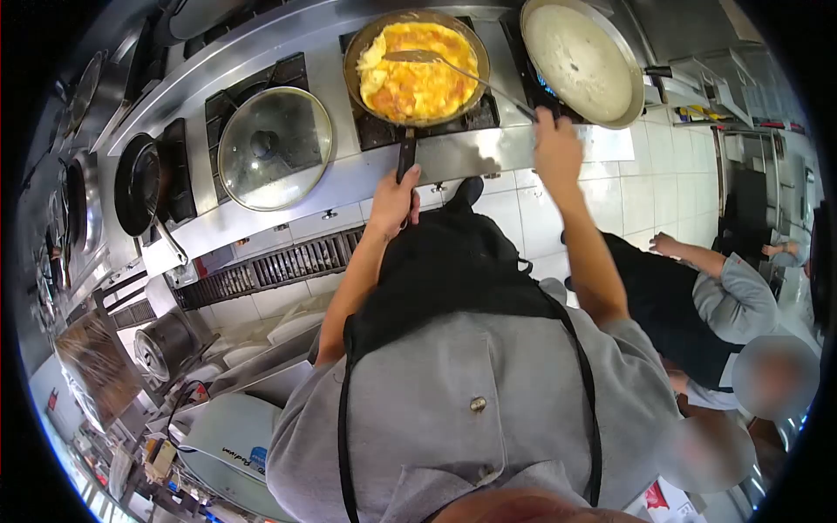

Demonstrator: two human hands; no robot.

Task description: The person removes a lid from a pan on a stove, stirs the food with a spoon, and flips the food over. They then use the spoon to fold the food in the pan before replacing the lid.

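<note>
My left hand (395, 202) is closed around the dark handle of a frying pan (351, 78) on the stove. Yellow egg with browned patches, like an omelette (427, 94), covers most of the pan's base. In my right hand (556, 146) is the end of a long-handled spatula (488, 84), whose flat head rests on the egg near the far side. That hand is to the right of the pan, over the stove's front edge.
A wide pan of whitish liquid (580, 61) stands at right, with a blue flame (544, 83) beside it. To the left are a glass lid (292, 166) and a black frying pan (131, 187). Another person in a black apron (649, 301) stands at my right.
</note>
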